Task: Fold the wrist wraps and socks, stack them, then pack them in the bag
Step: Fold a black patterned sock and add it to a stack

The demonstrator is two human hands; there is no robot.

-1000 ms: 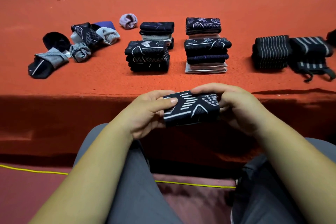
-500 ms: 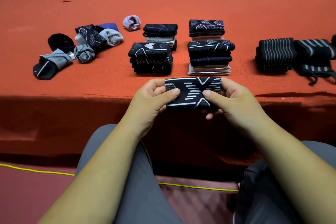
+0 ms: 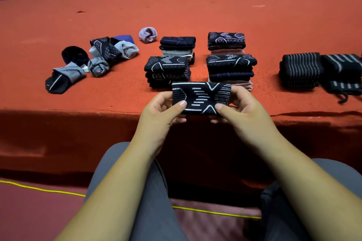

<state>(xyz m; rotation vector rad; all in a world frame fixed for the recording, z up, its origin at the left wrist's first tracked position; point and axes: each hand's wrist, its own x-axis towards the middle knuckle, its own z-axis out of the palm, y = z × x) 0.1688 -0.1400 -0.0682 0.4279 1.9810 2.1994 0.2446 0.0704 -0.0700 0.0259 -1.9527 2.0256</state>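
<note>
Orange cloth-covered table [image 3: 195, 11] laid with socks and wrist wraps.
The front sock stack [image 3: 167, 71] has a second stack [image 3: 177, 47] just behind it. A third stack [image 3: 231, 66] is to its right and a fourth stack [image 3: 226, 42] behind-right. Striped wrist wraps [image 3: 299, 69] lie farther right, loose socks [image 3: 94, 60] to its left, and a lilac rolled sock [image 3: 147, 34] behind-left.

Folded sock [image 3: 201, 97] knit cloth, matt; table cover [image 3: 195, 11] rough felt.
</note>
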